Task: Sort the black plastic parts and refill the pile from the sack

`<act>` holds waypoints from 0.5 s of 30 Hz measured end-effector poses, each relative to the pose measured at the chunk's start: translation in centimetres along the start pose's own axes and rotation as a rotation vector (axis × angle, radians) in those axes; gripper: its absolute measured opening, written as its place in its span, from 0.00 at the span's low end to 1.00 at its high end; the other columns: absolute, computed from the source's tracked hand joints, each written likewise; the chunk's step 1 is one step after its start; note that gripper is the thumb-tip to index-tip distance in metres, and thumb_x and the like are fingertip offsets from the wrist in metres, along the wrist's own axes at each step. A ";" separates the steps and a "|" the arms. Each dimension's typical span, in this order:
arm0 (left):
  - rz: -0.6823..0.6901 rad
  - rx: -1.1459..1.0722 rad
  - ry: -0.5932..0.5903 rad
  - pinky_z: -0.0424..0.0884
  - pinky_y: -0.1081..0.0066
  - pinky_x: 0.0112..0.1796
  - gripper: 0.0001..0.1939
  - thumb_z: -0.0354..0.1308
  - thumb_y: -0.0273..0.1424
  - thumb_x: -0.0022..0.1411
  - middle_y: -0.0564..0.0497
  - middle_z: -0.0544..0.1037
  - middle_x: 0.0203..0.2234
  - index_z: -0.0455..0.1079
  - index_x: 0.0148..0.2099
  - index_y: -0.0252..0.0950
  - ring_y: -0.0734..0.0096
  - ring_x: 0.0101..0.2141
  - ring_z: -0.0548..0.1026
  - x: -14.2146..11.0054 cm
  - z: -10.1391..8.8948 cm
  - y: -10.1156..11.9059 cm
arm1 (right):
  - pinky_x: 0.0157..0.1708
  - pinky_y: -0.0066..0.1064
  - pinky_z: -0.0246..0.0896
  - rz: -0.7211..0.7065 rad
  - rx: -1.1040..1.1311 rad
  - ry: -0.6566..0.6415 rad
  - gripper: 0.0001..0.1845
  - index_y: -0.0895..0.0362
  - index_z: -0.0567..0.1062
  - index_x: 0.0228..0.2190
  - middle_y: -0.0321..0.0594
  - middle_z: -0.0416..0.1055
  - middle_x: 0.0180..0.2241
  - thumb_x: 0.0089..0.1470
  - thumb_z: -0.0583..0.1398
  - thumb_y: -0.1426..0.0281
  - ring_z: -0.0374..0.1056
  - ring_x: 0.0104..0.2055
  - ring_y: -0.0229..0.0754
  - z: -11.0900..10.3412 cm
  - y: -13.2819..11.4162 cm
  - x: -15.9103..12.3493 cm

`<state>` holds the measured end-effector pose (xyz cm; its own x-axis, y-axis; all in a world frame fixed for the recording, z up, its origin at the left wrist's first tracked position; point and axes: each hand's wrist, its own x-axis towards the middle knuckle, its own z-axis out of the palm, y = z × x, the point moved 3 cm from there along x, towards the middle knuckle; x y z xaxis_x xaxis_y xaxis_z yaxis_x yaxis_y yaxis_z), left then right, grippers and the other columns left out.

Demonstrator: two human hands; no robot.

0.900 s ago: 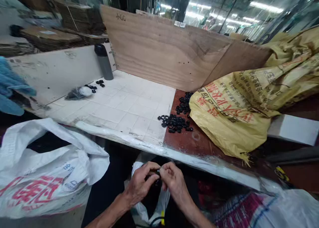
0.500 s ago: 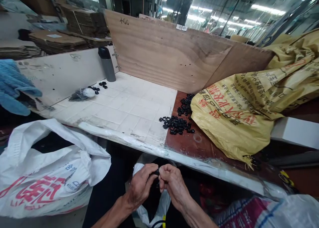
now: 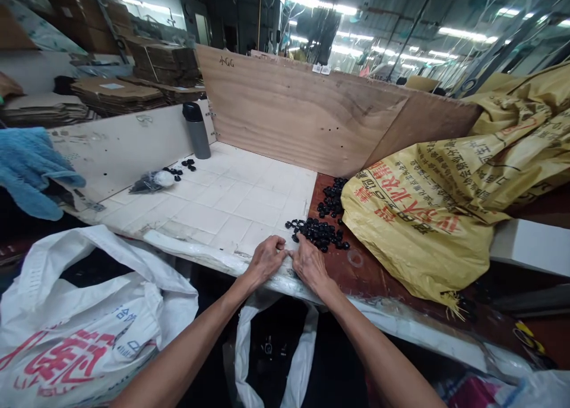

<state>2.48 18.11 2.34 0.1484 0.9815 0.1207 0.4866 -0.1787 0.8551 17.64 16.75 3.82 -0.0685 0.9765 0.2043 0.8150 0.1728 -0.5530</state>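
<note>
A pile of small, shiny black plastic pieces [image 3: 320, 233] lies near the table's front edge, across the seam between white and dark red surface. My right hand [image 3: 309, 262] is at the pile's near left side, fingers bent and closed, fingertips by the nearest pieces. Just to its left, my left hand [image 3: 266, 259] rests over the table edge with fingers curled together. The thumbs of both hands come close to each other. What either hand holds is hidden by the fingers. Below the hands hangs an open white bag [image 3: 243, 360] with a few small pieces in its dark inside.
A yellow woven sack [image 3: 418, 218] lies at right, more black pieces [image 3: 332, 197] beside it. A grey bottle [image 3: 197, 135] and a small clear bag [image 3: 154, 181] stand at the back left. Wooden boards [image 3: 289, 105] wall the table. A white bag [image 3: 98, 325] sits lower left.
Both hands have moved up and forward from above the open bag to the table edge beside the pile. A dark piece that showed between the fingers is no longer visible.
</note>
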 end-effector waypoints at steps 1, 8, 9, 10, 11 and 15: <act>0.000 0.011 0.016 0.69 0.65 0.42 0.12 0.60 0.27 0.58 0.47 0.77 0.34 0.71 0.45 0.31 0.64 0.36 0.75 0.9 0.5 -0.4 | 0.38 0.38 0.63 0.020 -0.002 0.011 0.24 0.62 0.69 0.53 0.53 0.74 0.38 0.54 0.58 0.71 0.71 0.38 0.52 0.4 0.1 0.5; 0.054 -0.052 -0.008 0.70 0.65 0.44 0.16 0.60 0.28 0.56 0.47 0.77 0.39 0.73 0.48 0.34 0.67 0.35 0.74 0.8 0.8 -0.6 | 0.37 0.33 0.61 0.046 0.145 0.081 0.12 0.56 0.75 0.41 0.42 0.72 0.32 0.54 0.58 0.68 0.68 0.34 0.45 0.9 0.9 0.0; 0.052 -0.084 -0.031 0.70 0.65 0.42 0.16 0.60 0.29 0.57 0.48 0.78 0.38 0.73 0.48 0.35 0.68 0.33 0.74 0.6 0.7 -0.5 | 0.36 0.33 0.61 0.047 0.191 0.086 0.12 0.56 0.75 0.40 0.41 0.72 0.32 0.54 0.58 0.67 0.68 0.33 0.44 0.8 1.1 -0.3; 0.045 -0.122 -0.063 0.71 0.66 0.40 0.16 0.59 0.30 0.58 0.49 0.79 0.36 0.74 0.49 0.35 0.69 0.31 0.74 0.4 0.6 -0.3 | 0.34 0.31 0.62 0.050 0.241 0.084 0.13 0.56 0.74 0.41 0.39 0.72 0.31 0.54 0.58 0.66 0.68 0.32 0.43 0.7 1.3 -0.6; 0.036 -0.167 -0.099 0.72 0.67 0.38 0.16 0.58 0.31 0.58 0.50 0.79 0.32 0.74 0.49 0.35 0.70 0.29 0.74 0.2 0.5 -0.2 | 0.32 0.30 0.63 0.055 0.293 0.077 0.13 0.56 0.74 0.41 0.38 0.71 0.30 0.54 0.58 0.65 0.68 0.30 0.41 0.7 1.4 -0.8; 0.007 -0.359 -0.218 0.75 0.71 0.34 0.16 0.55 0.32 0.62 0.50 0.81 0.32 0.73 0.50 0.34 0.70 0.31 0.78 -0.1 0.3 0.4 | 0.24 0.28 0.63 0.047 0.468 0.014 0.17 0.57 0.73 0.44 0.35 0.71 0.27 0.57 0.57 0.60 0.69 0.24 0.39 0.8 1.6 -1.4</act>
<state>2.89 17.95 2.54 0.3483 0.9360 0.0505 0.1602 -0.1125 0.9807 18.61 15.76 2.04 -0.0269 0.9834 0.1795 0.4697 0.1710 -0.8661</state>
